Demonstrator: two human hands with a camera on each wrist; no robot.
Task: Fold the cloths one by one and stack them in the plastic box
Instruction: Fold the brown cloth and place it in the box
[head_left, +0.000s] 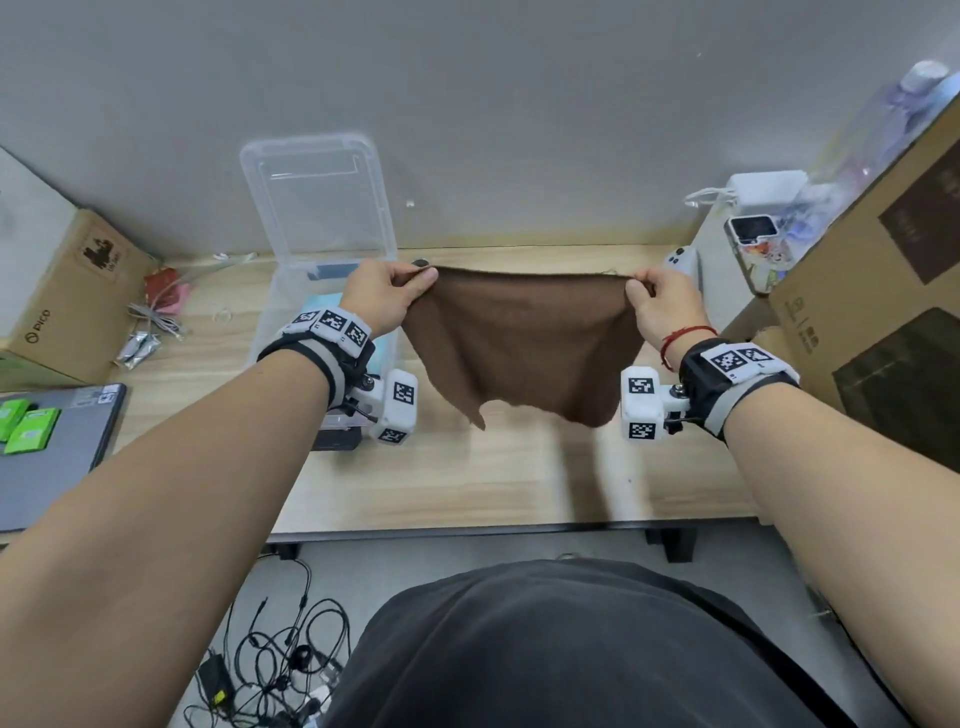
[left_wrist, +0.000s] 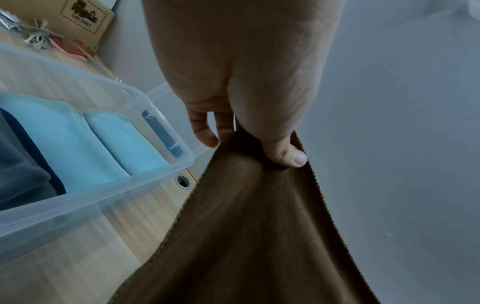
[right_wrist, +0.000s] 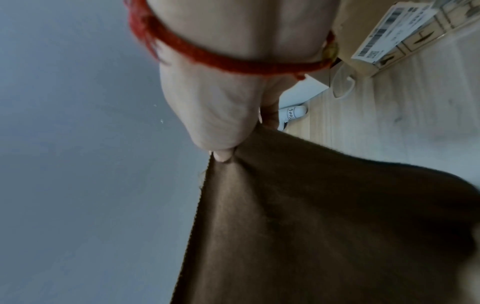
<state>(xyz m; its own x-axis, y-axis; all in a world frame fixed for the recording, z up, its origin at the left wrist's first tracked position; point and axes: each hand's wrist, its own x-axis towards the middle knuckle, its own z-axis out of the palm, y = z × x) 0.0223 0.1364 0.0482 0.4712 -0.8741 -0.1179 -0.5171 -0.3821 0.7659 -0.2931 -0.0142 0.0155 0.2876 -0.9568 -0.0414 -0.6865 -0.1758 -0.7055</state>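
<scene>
1. A brown cloth (head_left: 519, 338) is held up in the air over the wooden table (head_left: 493, 483), stretched by its top edge between both hands.
2. The top left corner is pinched by the left hand (head_left: 382, 296), with the thumb (left_wrist: 285, 152) pressed onto the fabric and the fingers (left_wrist: 205, 131) curled behind it.
3. The top right corner is pinched the same way by the right hand (head_left: 660, 301); only the thumb tip (right_wrist: 222, 156) is seen on the cloth edge in the right wrist view, the rest of the fingers are mostly hidden.
4. The cloth's top edge is pulled fairly straight, while the lower part hangs loose and wavy, with the bottom corners dangling just above the table.
5. The clear plastic box (head_left: 283, 291) is found on the table just left of the cloth, behind the left hand, with its lid (head_left: 317, 197) propped up against the grey wall.
6. Folded cloths are already stacked inside the box: a light blue cloth (left_wrist: 85, 139) towards the far end, with a dark grey cloth (left_wrist: 20, 174) right next to it.
7. A red string bracelet (head_left: 685, 335) is worn on the right wrist.
8. Cardboard boxes (head_left: 878, 291) are piled at the right side of the table, and another carton (head_left: 67, 296) sits at the far left.
</scene>
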